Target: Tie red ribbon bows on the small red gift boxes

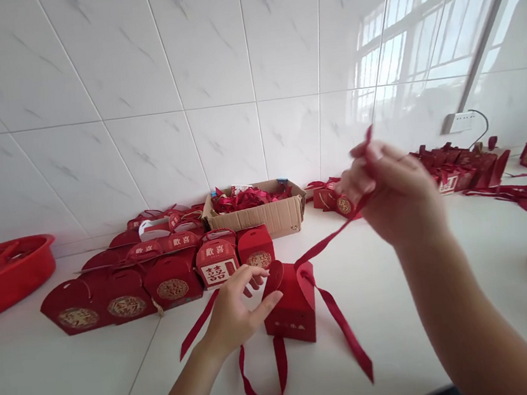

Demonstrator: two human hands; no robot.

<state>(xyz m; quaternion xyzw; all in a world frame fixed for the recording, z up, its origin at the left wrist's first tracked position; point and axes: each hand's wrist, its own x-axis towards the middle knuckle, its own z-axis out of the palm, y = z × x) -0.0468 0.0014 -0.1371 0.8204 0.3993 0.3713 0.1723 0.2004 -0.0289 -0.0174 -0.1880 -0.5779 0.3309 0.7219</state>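
A small red gift box (290, 313) stands on the white counter in front of me, its top flaps raised. Dark red ribbon (344, 325) passes through a hole in the flap, with one tail hanging to the right and a loop lying at the front. My right hand (380, 186), slightly blurred, is raised to the right of the box and pinches the ribbon, drawn up taut-looking from the flap. At the box's left side is my left hand (239, 309), fingers apart, the thumb near the front flap; whether it touches the box I cannot tell.
Behind stands a cardboard box (257, 221) full of red ribbons. Several finished-looking red boxes (169, 286) are grouped at the left, beside a red plastic basin (18, 272). More red boxes (471, 169) and loose ribbons (525, 196) lie at the right, along the tiled wall.
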